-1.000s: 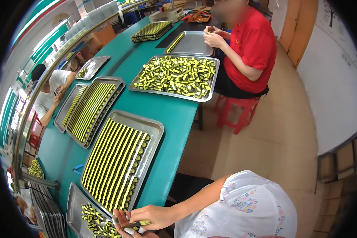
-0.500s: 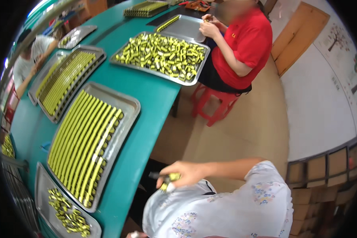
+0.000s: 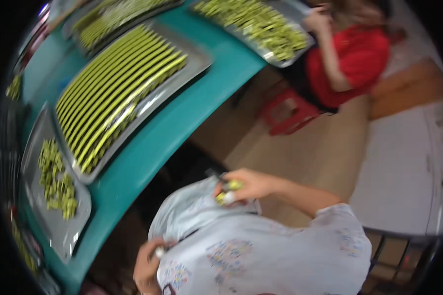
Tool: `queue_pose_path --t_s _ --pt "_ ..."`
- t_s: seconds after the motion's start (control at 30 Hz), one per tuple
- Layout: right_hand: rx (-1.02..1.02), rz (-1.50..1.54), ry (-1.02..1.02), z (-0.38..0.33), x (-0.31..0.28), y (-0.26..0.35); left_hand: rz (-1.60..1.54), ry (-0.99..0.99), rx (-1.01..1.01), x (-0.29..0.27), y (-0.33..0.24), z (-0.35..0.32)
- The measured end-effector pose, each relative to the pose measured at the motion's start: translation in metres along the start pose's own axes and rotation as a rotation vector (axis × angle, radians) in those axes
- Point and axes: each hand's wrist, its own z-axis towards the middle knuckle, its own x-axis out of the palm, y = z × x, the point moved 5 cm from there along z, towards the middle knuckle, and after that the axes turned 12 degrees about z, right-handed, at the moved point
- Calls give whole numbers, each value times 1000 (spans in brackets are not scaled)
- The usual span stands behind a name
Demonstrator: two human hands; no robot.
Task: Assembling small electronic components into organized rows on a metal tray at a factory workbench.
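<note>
Where the head view looks down, a green table runs up beyond the left hand, and tan floor lies past the right hand. Farther out beyond the right hand, a co-worker in a red shirt sits on a red stool, and a white wall stands off to that hand's right.

I see the right hand closed around a few small yellow-and-black pieces, a dark tool poking out past its fingers. The left hand rests with curled fingers against the flowered white shirt; I can't tell whether it holds anything. Each hand has white on a fingertip.

More such pieces are on the table: ahead of the left hand, long neat rows fill most of a metal tray; nearer that hand, up to its left, loose pieces lie jumbled in a smaller tray. A bigger heap sits well ahead of the right hand, everything somewhat blurred.
</note>
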Motion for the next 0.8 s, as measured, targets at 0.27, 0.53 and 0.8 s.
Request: queue_pose_path --t_s 0.27,0.53,0.8 --pt "-95 108 142 11 29 4 75 275 -100 4 4 20" --pt "-206 -258 161 18 8 56 45 83 -207 -23 -53 40" --pt "-630 206 177 86 67 204 55 -247 652 -101 -146 77"
